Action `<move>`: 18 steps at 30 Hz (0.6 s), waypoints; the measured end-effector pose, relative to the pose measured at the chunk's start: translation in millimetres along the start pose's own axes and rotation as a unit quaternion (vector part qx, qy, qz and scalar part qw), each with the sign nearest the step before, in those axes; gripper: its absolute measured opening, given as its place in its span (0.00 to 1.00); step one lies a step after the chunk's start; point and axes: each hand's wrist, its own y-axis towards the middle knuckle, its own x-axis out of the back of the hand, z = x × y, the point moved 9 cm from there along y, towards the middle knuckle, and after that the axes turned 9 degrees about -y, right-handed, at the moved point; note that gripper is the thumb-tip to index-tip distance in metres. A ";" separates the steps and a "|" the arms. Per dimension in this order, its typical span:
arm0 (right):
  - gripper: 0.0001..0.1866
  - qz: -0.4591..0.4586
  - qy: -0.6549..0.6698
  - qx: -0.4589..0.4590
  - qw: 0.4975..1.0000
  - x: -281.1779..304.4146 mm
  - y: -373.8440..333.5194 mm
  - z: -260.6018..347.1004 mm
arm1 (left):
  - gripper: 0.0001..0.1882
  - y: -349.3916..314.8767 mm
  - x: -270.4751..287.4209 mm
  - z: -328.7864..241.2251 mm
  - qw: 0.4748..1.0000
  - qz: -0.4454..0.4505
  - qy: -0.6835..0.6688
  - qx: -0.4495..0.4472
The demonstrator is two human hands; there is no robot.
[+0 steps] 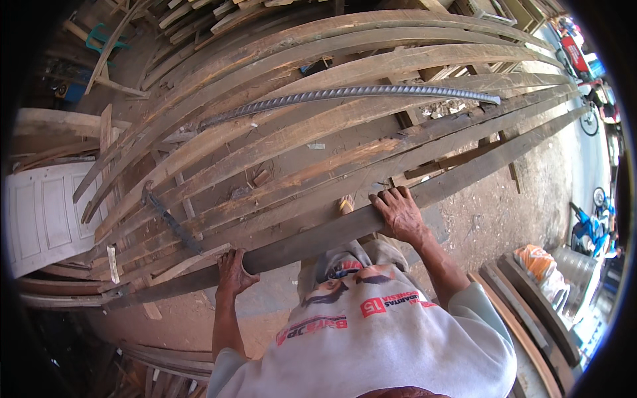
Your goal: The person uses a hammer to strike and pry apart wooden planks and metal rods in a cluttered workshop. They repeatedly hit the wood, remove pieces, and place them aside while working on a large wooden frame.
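Observation:
A long dark wooden plank (312, 237) crosses in front of me, from the lower left up to the far right. My left hand (235, 273) is closed over its edge, with the thumb spread along the near side. Farther right, my right hand (399, 213) grips the same plank, its fingers curled over the far edge. Just beyond my left hand lies a thin strip of wood (192, 261). Near it a dark hammer-like tool (171, 222) rests across the timbers. A ribbed steel bar (358, 93) lies over the boards farther off.
Several long wooden beams (318, 174) lie side by side beyond the plank, raised above the dirt floor on crosspieces. A white panelled door (50, 215) is at left. More boards (524, 318) and a metal drum (580, 272) stand at right, near a road with motorbikes (592, 225).

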 end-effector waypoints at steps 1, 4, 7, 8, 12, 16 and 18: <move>0.36 0.013 0.011 0.003 1.000 3.7 -0.1 0.9 | 0.51 4.9 1.4 -4.7 1.000 0.001 -0.004 -0.010; 0.36 -0.012 0.022 0.020 0.999 5.3 0.7 5.5 | 0.53 -6.9 -8.7 10.3 1.000 -0.003 -0.008 0.000; 0.27 -0.021 -0.007 0.038 0.999 0.5 -1.8 -1.6 | 0.57 -9.7 -15.7 11.5 1.000 0.009 -0.004 0.020; 0.24 -0.015 -0.015 0.041 0.999 -2.8 -3.6 -1.9 | 0.56 -6.1 -26.9 24.2 0.999 0.027 -0.015 0.035; 0.22 -0.029 -0.005 0.027 0.999 -2.8 -9.0 -6.8 | 0.36 2.7 -15.0 1.3 0.991 -0.068 0.054 -0.102; 0.25 -0.023 -0.007 0.027 0.999 -4.0 -8.7 -9.6 | 0.44 13.1 -12.1 -1.1 0.993 -0.048 0.048 -0.099; 0.28 -0.003 -0.016 0.052 0.998 -2.2 3.0 -3.0 | 0.54 -2.4 -14.6 3.8 0.999 -0.020 0.018 -0.035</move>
